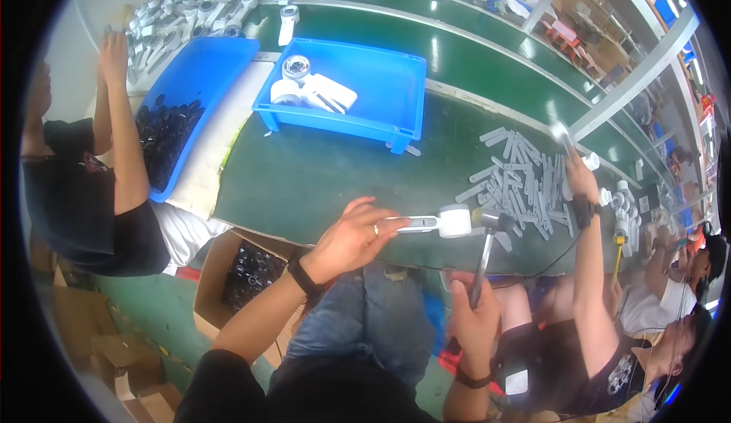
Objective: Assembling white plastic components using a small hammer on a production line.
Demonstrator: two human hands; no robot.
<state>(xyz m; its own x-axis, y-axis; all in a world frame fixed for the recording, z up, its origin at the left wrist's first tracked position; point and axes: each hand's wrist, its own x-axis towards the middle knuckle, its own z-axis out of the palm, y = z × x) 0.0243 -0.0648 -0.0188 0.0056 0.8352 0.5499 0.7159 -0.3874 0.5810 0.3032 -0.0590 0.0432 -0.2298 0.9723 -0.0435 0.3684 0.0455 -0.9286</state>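
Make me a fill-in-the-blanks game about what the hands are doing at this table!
1. The left hand holds a white handled part flat on the ____ table.
2. The right hand grips a small ____ whose head meets the white part.
3. The tray behind the hands is ____ in colour.
4. A pile of grey ____ lies to the right.

Missing words: green; hammer; blue; sticks
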